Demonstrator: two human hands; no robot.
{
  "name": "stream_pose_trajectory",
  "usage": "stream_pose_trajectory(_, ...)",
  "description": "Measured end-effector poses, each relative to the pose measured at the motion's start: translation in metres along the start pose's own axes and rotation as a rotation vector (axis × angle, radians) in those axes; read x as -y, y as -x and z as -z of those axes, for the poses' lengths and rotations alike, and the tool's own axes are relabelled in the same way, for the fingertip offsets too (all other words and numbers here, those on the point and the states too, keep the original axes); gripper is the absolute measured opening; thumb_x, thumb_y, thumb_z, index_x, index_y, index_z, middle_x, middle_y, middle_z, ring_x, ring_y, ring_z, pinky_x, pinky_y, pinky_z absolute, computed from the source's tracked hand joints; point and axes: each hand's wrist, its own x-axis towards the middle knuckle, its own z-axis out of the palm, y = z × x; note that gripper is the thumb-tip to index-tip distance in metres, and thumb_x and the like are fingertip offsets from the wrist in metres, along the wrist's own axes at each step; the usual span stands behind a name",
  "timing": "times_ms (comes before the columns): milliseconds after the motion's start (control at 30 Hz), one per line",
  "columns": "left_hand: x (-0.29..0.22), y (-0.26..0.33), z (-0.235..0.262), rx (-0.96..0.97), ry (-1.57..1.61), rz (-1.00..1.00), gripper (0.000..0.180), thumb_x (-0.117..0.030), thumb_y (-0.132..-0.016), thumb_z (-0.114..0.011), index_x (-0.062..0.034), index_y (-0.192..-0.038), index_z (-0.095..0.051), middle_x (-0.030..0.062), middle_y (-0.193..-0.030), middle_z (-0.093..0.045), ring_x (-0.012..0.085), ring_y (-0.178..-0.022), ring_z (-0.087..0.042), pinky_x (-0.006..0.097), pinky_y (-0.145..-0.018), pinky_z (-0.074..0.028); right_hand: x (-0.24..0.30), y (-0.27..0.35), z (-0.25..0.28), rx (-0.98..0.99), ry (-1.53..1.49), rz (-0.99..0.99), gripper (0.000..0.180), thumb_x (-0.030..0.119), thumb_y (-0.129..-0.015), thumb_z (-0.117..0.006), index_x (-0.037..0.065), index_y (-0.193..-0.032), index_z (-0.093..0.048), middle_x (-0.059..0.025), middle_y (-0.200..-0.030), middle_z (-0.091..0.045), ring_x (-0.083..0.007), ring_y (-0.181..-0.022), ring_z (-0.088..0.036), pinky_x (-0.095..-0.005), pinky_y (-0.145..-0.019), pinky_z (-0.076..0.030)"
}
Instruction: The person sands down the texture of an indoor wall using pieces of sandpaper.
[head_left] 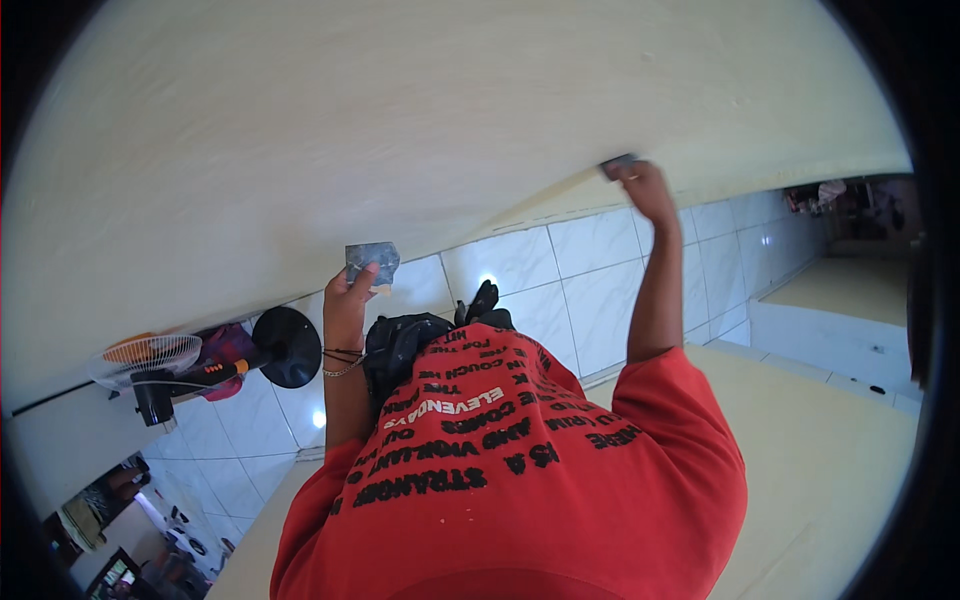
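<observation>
My left hand is closed on a flat grey piece with an uneven edge, perhaps a scraper plate. My thumb presses its face, and a little tan stuff clings at its lower edge. Farther off and to the right, my right hand grips a small dark flat piece. That piece is at the cream wall, low down near where the wall meets the floor; motion blurs it slightly, and its exact kind cannot be made out. A faint darker streak runs along the wall to its left.
A fan with a round black base is on the left by the wall, with purple and orange items near it. White tiles cover the floor. A cream ledge or wall lies at right; household clutter shows at lower left.
</observation>
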Motion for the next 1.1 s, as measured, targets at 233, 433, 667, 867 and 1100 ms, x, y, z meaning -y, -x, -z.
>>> stream_pose_trajectory(233, 0.009, 0.014, 0.124, -0.148, 0.044, 0.006, 0.026, -0.023, -0.082, -0.062, -0.0036, -0.098, -0.061, 0.0002, -0.087, -0.063, 0.0079, -0.077, -0.056, 0.024, -0.070, -0.043, 0.169, 0.042, -0.198, 0.418, -0.087, 0.456, 0.029, 0.028, -0.084, -0.056, 0.000, -0.080, -0.064, -0.0199, -0.074, -0.060, -0.0359, -0.071, -0.056, -0.0409, -0.066, -0.044)
stream_pose_trajectory(433, 0.007, 0.038, 0.196, -0.292, 0.100, 0.003, 0.028, -0.024, -0.082, -0.062, -0.0024, -0.100, -0.060, 0.0011, -0.088, -0.061, 0.0081, -0.078, -0.055, 0.023, -0.069, -0.042, 0.336, 0.107, -0.323, 0.622, -0.721, 0.577, 0.022, 0.023, -0.090, -0.047, 0.004, -0.096, -0.056, -0.0173, -0.080, -0.059, -0.0261, -0.073, -0.057, -0.0376, -0.068, -0.045)
stream_pose_trajectory(667, 0.009, 0.038, 0.182, -0.324, 0.180, -0.023, 0.023, -0.021, -0.084, -0.060, -0.0036, -0.099, -0.059, 0.0013, -0.087, -0.060, 0.0085, -0.075, -0.056, 0.023, -0.066, -0.044, 0.375, 0.119, -0.301, 0.749, -1.324, 0.103, 0.037, 0.031, -0.091, -0.048, -0.004, -0.097, -0.055, -0.0079, -0.090, -0.060, -0.0150, -0.075, -0.058, -0.0270, -0.069, -0.048)
stream_pose_trajectory(867, 0.013, 0.018, 0.101, -0.224, 0.183, 0.028, 0.019, -0.018, -0.085, -0.058, -0.0052, -0.099, -0.058, -0.0005, -0.084, -0.060, 0.0070, -0.070, -0.056, 0.021, -0.063, -0.047, 0.210, 0.073, -0.222, 0.492, -1.379, 0.035, 0.033, 0.030, -0.089, -0.053, -0.002, -0.095, -0.058, -0.0089, -0.088, -0.062, -0.0152, -0.082, -0.060, -0.0286, -0.078, -0.046)
stream_pose_trajectory(1100, 0.010, -0.004, 0.021, -0.036, 0.101, 0.075, 0.024, -0.022, -0.084, -0.060, -0.0040, -0.100, -0.060, 0.0008, -0.091, -0.062, 0.0089, -0.080, -0.057, 0.023, -0.070, -0.045, -0.013, 0.009, -0.037, -0.334, -1.054, 0.010, 0.030, 0.021, -0.091, -0.042, -0.004, -0.091, -0.059, -0.0116, -0.087, -0.062, -0.0190, -0.081, -0.061, -0.0327, -0.074, -0.050)
